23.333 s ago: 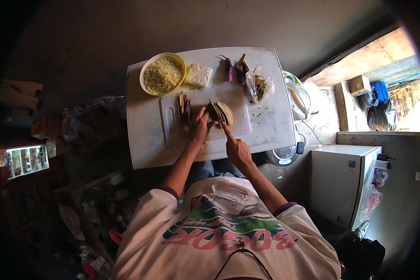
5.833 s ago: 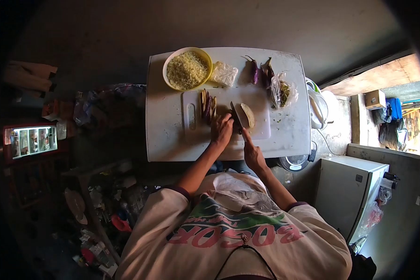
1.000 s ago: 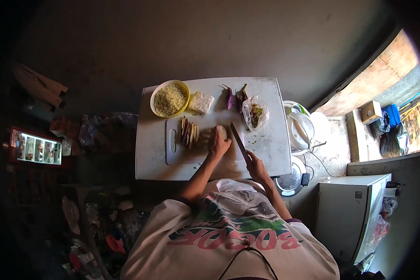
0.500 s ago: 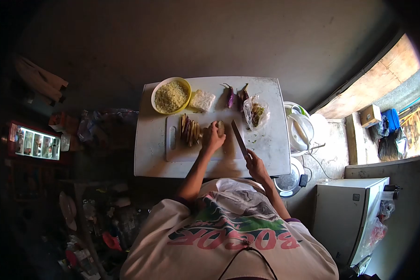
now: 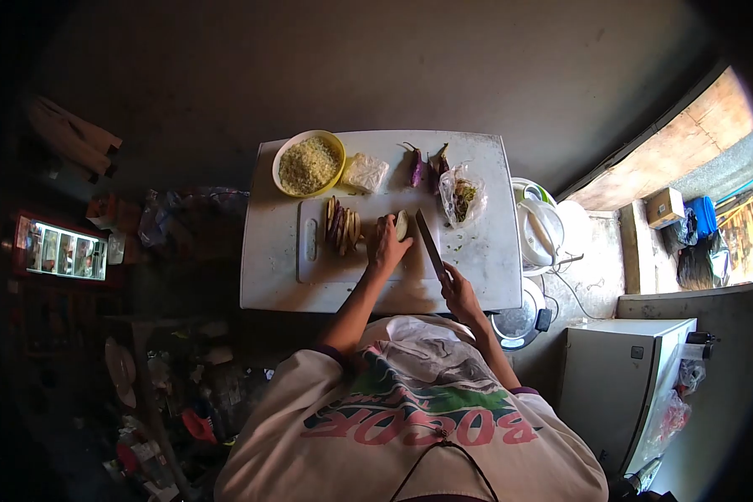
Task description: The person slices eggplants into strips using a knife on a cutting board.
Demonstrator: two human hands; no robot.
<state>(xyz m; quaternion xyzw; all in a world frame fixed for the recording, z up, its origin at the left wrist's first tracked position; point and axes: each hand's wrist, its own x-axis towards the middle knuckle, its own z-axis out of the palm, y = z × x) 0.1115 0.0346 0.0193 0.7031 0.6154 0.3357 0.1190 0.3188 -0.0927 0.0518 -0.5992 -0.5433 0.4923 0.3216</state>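
I have the left hand (image 5: 386, 245) on the cutting board (image 5: 309, 272), its grip wrapped around the eggplant piece (image 5: 402, 225) from the left, thumb along the near side. The part I can see is a narrow, pale oval, whitish with a faint green cast; the fingers hide the rest.

My right hand (image 5: 462, 294) has its grip clenched on the handle of the knife (image 5: 429, 243). The long, dark blade slants away from me, just beside the eggplant piece and apart from it, its tip pointing toward the far side.

Left of the left hand, the cut strips (image 5: 342, 226) lie side by side on the board, purple-black skin alternating with creamy, slightly browned flesh. Beyond the board, on the white tabletop (image 5: 492, 272), I see two whole eggplants (image 5: 415, 169), one glossy violet and one darker, both with stems, and the darker one is next to a clear plastic bag (image 5: 464, 201) of greenish scraps.
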